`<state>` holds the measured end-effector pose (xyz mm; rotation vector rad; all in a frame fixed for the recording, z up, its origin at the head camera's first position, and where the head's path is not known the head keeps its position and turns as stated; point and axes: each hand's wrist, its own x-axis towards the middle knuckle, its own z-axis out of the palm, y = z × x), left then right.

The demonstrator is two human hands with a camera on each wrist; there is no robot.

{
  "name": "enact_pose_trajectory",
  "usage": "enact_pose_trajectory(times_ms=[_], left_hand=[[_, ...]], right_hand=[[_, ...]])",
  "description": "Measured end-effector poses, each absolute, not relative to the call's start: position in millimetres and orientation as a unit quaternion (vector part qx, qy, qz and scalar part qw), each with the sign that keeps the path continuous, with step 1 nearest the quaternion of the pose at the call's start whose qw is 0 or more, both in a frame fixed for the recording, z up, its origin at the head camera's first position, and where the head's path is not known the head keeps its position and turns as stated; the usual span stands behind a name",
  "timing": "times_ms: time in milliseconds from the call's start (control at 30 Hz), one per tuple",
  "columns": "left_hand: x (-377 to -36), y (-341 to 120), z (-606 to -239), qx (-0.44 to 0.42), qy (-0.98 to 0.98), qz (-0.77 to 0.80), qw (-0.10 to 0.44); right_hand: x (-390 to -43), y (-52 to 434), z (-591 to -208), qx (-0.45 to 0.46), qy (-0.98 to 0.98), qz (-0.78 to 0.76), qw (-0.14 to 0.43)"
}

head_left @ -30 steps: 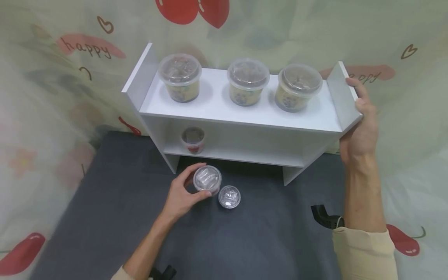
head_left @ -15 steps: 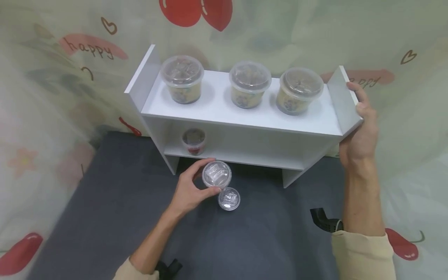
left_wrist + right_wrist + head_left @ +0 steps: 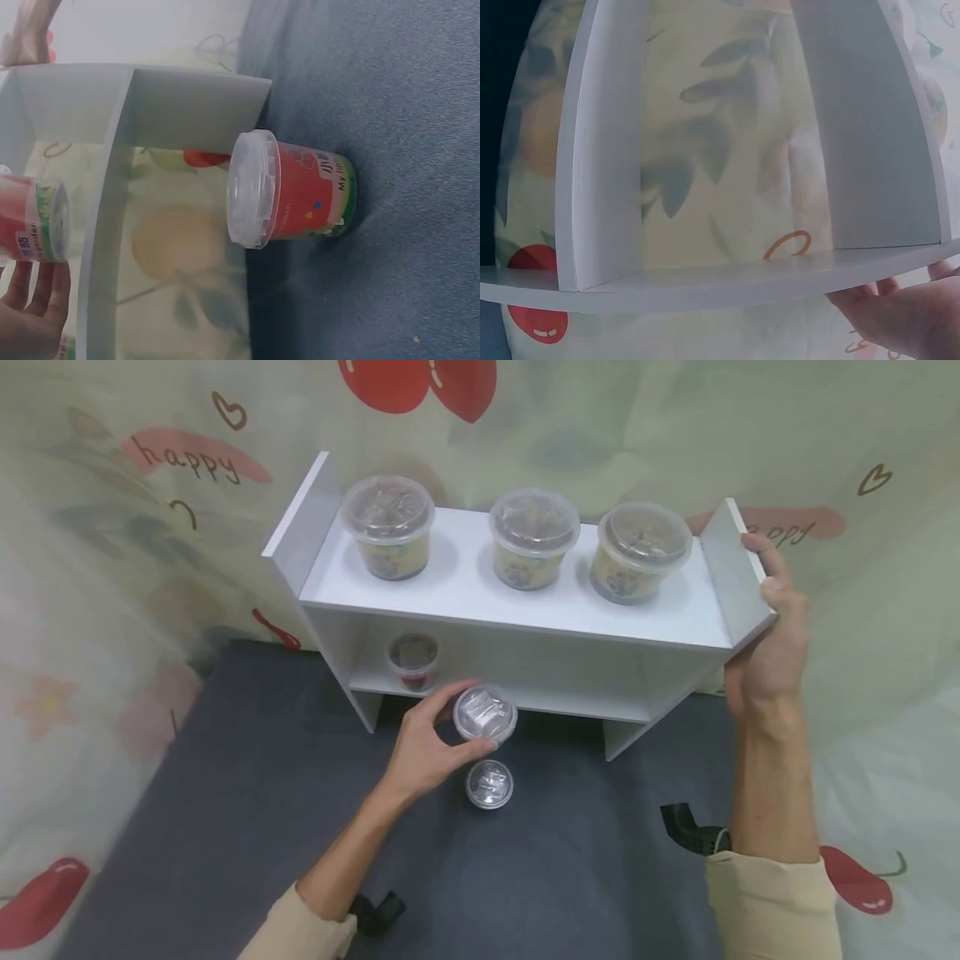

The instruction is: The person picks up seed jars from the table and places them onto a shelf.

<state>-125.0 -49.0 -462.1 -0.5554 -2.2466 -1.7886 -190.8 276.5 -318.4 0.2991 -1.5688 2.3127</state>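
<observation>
My left hand (image 3: 427, 750) grips a small cup (image 3: 485, 713) at the lower shelf's (image 3: 570, 700) front edge, 12 o'clock of its twin (image 3: 489, 783). Risk: rim strikes edge, cup tips. Right hand (image 3: 772, 635) clasps the shelf's side.

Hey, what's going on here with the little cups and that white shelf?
A person is handling small lidded cups at a white shelf. Their left hand grips one small red cup in the air, just in front of the lower shelf, where another small cup already sits. A third stands on the dark mat. The right hand holds the shelf's right end panel. Three larger tubs line the top.
</observation>
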Motion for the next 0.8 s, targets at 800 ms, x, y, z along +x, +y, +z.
enact_pose_trajectory(times_ms=[800], left_hand=[[-149,-30,-453,-0.144,-0.774,-0.599,0.146]], right_hand=[[-190,276,-318,0.096,-0.565,0.801,0.17]])
